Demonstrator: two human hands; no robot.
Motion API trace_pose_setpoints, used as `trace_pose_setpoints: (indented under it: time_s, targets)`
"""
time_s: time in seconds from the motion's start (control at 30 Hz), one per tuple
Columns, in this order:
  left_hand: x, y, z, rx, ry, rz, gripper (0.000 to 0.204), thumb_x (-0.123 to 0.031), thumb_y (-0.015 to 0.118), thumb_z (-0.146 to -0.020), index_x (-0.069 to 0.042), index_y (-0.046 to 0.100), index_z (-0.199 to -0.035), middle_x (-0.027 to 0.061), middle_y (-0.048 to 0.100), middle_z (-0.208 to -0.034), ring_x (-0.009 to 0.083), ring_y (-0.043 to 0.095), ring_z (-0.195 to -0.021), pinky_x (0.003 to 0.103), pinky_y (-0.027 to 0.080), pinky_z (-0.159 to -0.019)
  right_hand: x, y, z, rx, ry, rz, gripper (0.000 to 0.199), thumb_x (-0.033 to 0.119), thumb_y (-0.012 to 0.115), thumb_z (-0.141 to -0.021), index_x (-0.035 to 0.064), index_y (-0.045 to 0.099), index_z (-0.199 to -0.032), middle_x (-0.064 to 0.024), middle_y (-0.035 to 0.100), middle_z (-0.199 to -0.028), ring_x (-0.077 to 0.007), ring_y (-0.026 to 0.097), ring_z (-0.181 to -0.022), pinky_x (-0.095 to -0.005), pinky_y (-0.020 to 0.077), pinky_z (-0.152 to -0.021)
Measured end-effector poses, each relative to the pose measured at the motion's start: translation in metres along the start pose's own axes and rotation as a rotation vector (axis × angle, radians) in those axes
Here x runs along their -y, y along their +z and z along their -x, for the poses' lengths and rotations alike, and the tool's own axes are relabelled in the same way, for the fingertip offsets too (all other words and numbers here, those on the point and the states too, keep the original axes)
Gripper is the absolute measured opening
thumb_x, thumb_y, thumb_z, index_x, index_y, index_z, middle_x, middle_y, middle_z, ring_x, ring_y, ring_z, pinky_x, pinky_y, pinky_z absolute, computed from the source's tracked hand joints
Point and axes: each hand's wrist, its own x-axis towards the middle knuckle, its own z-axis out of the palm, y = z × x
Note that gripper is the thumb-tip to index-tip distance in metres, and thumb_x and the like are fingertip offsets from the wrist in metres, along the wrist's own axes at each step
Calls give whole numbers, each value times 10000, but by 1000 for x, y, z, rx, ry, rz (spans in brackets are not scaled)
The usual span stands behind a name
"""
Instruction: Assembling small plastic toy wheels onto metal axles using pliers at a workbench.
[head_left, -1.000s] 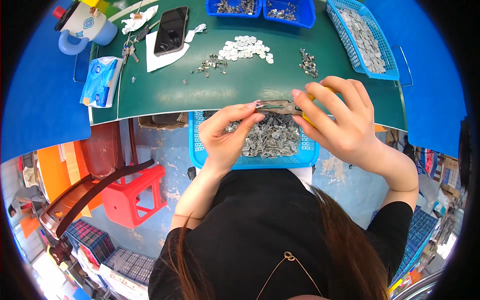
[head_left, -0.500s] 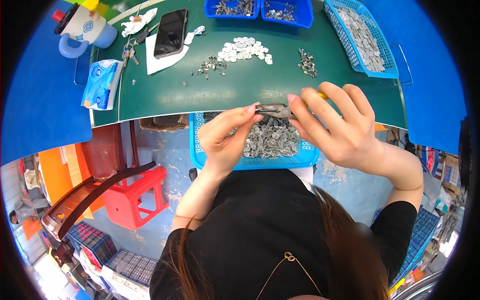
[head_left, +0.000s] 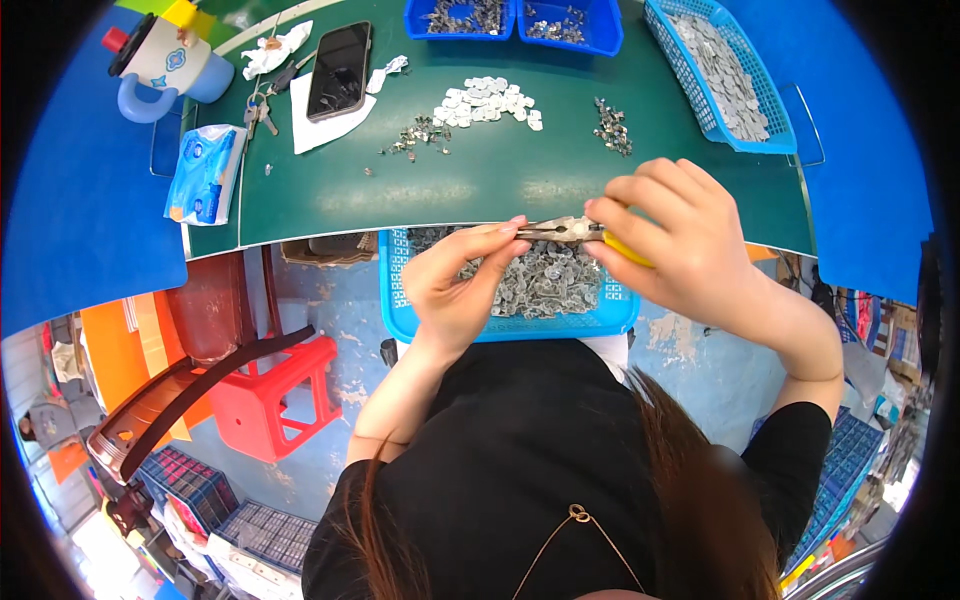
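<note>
While the right hand [head_left: 690, 240] closes around yellow-handled pliers [head_left: 575, 230], the left hand [head_left: 455, 285] pinches a small metal piece [head_left: 527, 229] at their tip, above a blue basket [head_left: 400, 300] of metal parts [head_left: 540, 285] beside the green worktop [head_left: 500, 170].

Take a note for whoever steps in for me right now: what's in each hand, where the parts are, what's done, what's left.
Right hand: shut on yellow-handled pliers, nose pointing left.
Left hand: fingertips pinching a small metal piece at the pliers' tip.
Both hands are above the blue basket of grey metal parts on the lap.
On the green mat: a pile of pale discs and two small heaps of metal bits.
Done: those piles. Left: the basket is far from empty.
</note>
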Motion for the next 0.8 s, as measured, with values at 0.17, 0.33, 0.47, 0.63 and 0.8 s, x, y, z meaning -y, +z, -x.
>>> trace_pose_setpoints:
  time_s: [0.17,0.33,0.47,0.63,0.8]
  targets:
    - [7,-11,-10,250,-360,-161,210,-104,772,-744,-21,692,-919,111,710,-878,174,699,-734,246,531,-654,-23,53,32,-32,412,-232,319,138,729,-729,36,637,-1017,-97,598,-968,-277,568,-900,-365,465,-749]
    - [49,-13,-63,149,-32,-857,182,-260,762,-729,-113,713,-825,17,644,-815,195,623,-713,316,486,-572,-17,112,44,-130,491,-86,315,157,691,-781,43,622,-1066,-98,588,-1034,-287,546,-993,-391,427,-853]
    - [72,-13,-90,100,150,-1071,165,-224,755,-728,-127,725,-859,4,626,-862,210,588,-798,322,487,-644,-13,131,38,-190,486,-62,336,157,662,-810,46,601,-1121,-100,577,-1101,-295,528,-1064,-428,393,-921]
    - [89,-11,-92,254,279,-1097,143,-228,738,-726,-139,714,-835,-3,607,-868,201,559,-830,342,442,-711,-10,136,38,-205,529,-21,330,153,651,-820,51,611,-1131,-107,575,-1123,-304,520,-1096,-457,362,-998]
    - [93,-11,-104,107,414,-1014,73,-161,682,-774,-108,632,-772,8,599,-861,214,548,-819,355,393,-712,-4,132,28,-300,543,-16,318,140,673,-804,53,634,-1107,-101,591,-1113,-295,526,-1099,-462,361,-1001]
